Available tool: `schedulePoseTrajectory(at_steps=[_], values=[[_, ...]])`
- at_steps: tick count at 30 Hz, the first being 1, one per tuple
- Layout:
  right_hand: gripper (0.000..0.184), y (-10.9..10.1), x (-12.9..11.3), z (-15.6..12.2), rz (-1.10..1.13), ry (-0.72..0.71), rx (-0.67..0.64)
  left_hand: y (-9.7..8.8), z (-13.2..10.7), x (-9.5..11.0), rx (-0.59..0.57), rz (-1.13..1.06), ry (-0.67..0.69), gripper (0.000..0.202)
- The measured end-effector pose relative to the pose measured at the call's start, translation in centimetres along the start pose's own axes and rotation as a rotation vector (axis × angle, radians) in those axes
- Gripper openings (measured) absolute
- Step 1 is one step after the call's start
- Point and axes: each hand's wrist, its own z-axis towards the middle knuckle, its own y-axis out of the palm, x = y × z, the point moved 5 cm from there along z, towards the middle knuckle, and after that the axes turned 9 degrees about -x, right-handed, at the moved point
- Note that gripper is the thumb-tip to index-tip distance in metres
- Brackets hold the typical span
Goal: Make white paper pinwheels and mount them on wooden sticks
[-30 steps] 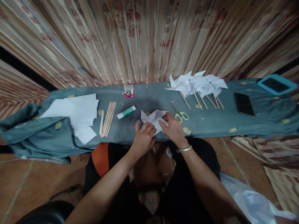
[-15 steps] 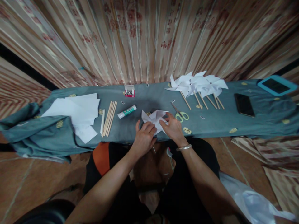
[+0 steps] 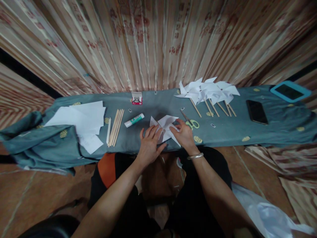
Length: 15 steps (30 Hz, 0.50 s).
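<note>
A white paper pinwheel, with no stick visible on it, lies at the near edge of the cloth-covered table between my hands. My left hand rests its spread fingers on the left blades, thumb held apart. On the right side, my right hand, with a bangle at the wrist, has thumb and fingers closed on a blade. Just beyond that hand are scissors with yellow-green handles. A glue stick lies to the upper left of the pinwheel.
Finished pinwheels on sticks lie at the back right. Left are wooden sticks, a white rod and paper sheets. A small box of metal pins stands behind. A phone and blue-framed tablet lie far right.
My left hand has slid a little left and its fingers have spread, uncovering the pinwheel's middle. My right hand stays at the right blade. The view has shifted slightly.
</note>
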Motion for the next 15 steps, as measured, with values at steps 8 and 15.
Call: schedulePoseTrajectory(at_steps=[8,15], values=[[0.055,-0.4,1.9,1.1,0.294,0.009,0.063,0.6,0.4,-4.2,0.258,-0.577,-0.213,0.09],[0.064,0.2,2.7,1.7,0.66,0.003,0.019,1.7,1.1,-5.3,0.252,-1.046,-0.399,0.091]])
